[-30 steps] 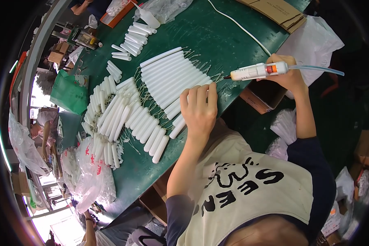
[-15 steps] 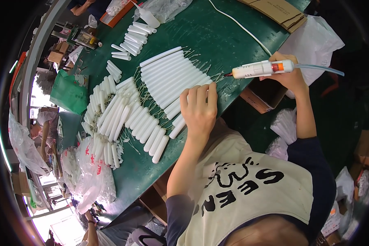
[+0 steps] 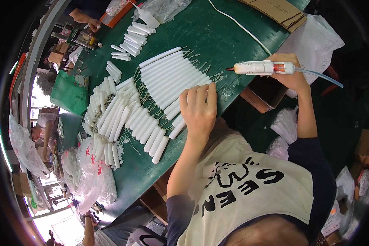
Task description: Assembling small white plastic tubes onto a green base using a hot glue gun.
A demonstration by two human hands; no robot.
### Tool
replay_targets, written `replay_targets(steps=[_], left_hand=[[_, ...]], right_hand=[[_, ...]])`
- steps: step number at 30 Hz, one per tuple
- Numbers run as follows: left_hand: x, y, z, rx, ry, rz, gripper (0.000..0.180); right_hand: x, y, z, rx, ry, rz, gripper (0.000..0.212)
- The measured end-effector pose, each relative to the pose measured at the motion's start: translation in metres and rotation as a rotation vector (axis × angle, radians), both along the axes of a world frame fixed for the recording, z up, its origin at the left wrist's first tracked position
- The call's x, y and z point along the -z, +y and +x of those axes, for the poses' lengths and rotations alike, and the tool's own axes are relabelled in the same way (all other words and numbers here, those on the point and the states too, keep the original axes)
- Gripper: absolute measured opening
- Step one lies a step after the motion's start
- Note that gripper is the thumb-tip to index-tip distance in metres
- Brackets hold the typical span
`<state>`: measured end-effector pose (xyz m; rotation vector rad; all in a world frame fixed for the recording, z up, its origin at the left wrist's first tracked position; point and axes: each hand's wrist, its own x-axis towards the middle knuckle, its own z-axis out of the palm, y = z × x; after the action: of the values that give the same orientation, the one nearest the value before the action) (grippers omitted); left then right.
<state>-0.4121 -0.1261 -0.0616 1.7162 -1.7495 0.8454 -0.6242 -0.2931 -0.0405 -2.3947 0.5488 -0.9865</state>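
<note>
Around glue gun [image 3: 254, 68], curled right hand [image 3: 291, 78]

Centre: white tubes [image 3: 174, 80] on a dark-green counter [image 3: 217, 37]. Right of centre: my white glue gun [image 3: 248, 68], orange-red window [image 3: 279, 68], pale-blue stick [image 3: 322, 76]. Lower right: my cream shirt [image 3: 254, 207], black lettering [image 3: 268, 176], navy sleeves [image 3: 313, 164]. Left: green bag [image 3: 67, 92].

Smooth, plastic-looking white tubes [image 3: 172, 78] touched by the left hand [image 3: 199, 108], smooth plastic glue gun [image 3: 263, 67] gripped by the right hand [image 3: 296, 82]
</note>
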Motion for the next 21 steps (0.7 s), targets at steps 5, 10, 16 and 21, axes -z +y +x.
replay_targets(steps=[5, 10, 16, 21], left_hand=[[0.0002, -0.0005, -0.0006, -0.002, 0.002, 0.001, 0.023], [-0.001, 0.0007, -0.0013, -0.007, 0.015, -0.001, 0.023], [-0.0003, 0.0004, -0.002, -0.003, -0.002, 0.008, 0.023], [0.0014, 0.0004, -0.0008, -0.003, -0.021, -0.003, 0.024]], right_hand=[[-0.0003, 0.0006, 0.0003, 0.01, -0.004, -0.043, 0.024], [-0.0029, 0.0085, 0.0031, 0.106, 0.02, 0.06, 0.032], [0.0009, 0.0064, 0.0037, 0.103, 0.006, -0.009, 0.035], [-0.0001, 0.0065, 0.0038, 0.107, 0.023, 0.034, 0.036]])
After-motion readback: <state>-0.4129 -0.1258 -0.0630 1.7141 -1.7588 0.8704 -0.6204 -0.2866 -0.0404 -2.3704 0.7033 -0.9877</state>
